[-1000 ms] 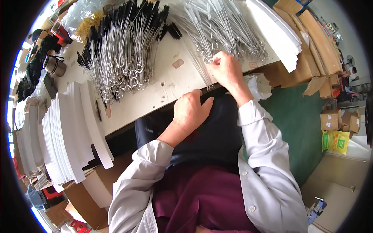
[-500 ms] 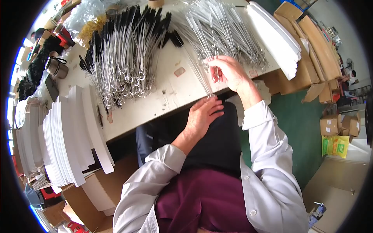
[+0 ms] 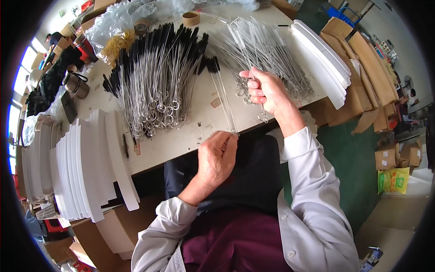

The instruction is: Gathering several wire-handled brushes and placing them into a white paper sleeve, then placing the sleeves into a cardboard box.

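Note:
My left hand (image 3: 216, 156) is at the table's front edge, closed on the ring ends of a few black-bristled wire brushes (image 3: 223, 97). Their black heads point away from me and rest on the table. To the right, my right hand (image 3: 268, 89) is closed around the wire shafts of white-bristled brushes (image 3: 262, 117), whose rings hang below the fist; how many it holds I cannot tell. Beyond it lies a spread pile of white-bristled wire brushes (image 3: 283, 61). A thick pile of black-bristled wire brushes (image 3: 156, 81) lies on the left, rings toward me.
Stacked white card strips (image 3: 74, 167) stand at the left, and another white stack (image 3: 321, 63) lies right of the piles. Beyond that are cardboard boxes (image 3: 362, 59). A steel flask (image 3: 76, 85), a tape roll (image 3: 190, 18) and clear plastic bags (image 3: 108, 22) sit further back.
My left hand has moved left and toward me and closed on the black brushes' ring ends. My right hand has turned into a tighter fist. The whole view has shifted slightly downward.

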### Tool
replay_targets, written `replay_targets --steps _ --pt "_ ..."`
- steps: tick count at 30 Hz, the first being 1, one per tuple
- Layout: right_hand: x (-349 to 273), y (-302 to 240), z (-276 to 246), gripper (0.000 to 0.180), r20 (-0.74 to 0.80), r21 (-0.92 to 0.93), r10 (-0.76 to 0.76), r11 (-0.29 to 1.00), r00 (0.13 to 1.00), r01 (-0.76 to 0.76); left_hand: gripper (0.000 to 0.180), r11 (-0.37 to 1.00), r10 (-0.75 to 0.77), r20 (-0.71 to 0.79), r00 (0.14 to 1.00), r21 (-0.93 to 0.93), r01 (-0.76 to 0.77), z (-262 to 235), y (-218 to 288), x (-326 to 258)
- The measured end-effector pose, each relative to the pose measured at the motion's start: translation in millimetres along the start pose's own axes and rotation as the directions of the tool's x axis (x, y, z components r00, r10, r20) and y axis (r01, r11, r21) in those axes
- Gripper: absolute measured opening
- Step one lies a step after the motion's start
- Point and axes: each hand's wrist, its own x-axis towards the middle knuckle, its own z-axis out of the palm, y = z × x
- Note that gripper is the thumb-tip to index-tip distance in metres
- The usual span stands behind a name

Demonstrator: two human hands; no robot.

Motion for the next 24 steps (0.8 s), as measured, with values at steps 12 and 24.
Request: replay_targets --steps 12,24 --pt "-66 24 -10 0.028 0.064 -0.109 0.094 0.99 0.994 -0.087 0.024 0.981 0.192 -0.045 0.98 0.009 -0.192 -79 43 49" --pt "-57 24 -11 0.025 0.128 -0.055 0.136 0.99 0.982 -0.13 0.018 0.985 0.12 0.109 0.987 0.114 -0.132 -72 53 53"
